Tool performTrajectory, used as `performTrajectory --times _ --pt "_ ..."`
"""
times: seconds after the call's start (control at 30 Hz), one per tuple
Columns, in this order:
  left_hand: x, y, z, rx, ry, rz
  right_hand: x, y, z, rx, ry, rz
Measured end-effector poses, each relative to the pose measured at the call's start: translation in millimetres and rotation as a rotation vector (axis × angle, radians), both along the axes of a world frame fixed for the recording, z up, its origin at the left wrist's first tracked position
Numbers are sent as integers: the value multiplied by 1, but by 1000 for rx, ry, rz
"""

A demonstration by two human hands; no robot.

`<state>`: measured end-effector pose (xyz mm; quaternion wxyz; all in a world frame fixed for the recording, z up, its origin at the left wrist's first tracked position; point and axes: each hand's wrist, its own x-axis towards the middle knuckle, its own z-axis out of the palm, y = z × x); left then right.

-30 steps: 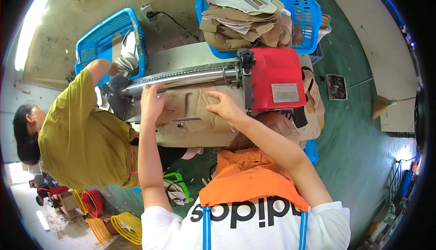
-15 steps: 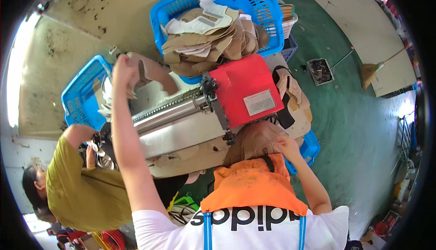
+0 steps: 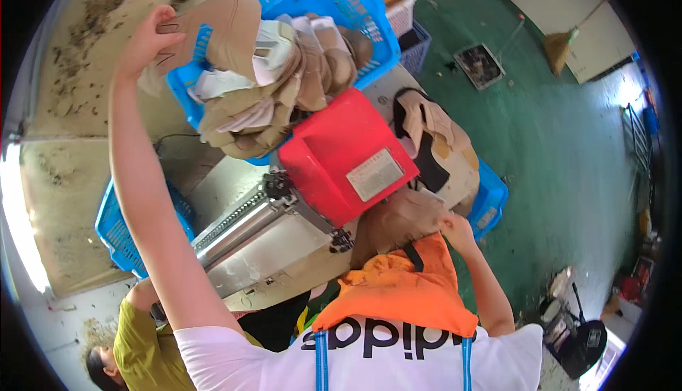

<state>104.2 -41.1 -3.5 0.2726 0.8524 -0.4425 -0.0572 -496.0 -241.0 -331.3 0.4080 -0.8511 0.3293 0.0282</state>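
Observation:
High at the left, my left hand [image 3: 149, 44] grips the end of a tan shoe-upper piece [image 3: 231, 27], which has a U-shaped cutout and hangs over the rim of a large blue basket [image 3: 387, 28]. A heap of tan and white upper pieces [image 3: 298, 78] fills that basket. My right hand [image 3: 457, 231] pinches the edge of a brown upper piece [image 3: 398, 220] beside the red-covered machine [image 3: 327, 142]. Part of that brown piece lies behind my orange apron [image 3: 391, 284]. Metal rollers [image 3: 234, 227] run left from the machine.
A smaller blue basket [image 3: 117, 227] stands at the left, near a co-worker in an olive shirt [image 3: 142, 334]. Right of the machine lie more tan and black pieces [image 3: 433, 138], with another blue basket [image 3: 490, 202] below. A dustpan [image 3: 479, 65] rests on the green floor.
My left hand has swung up and away with the tan upper piece, from over the machine bed to the large basket. My right hand stays at the brown piece. The view has turned.

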Motion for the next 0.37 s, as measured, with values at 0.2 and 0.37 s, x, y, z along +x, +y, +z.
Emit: performTrajectory --times 0.2,0.37 --pt "-15 -34 -148 -57 -685 187 52 6 8 -246 -189 56" --pt "-208 -3 -110 -399 -106 266 65 20 -1 -289 -96 154"
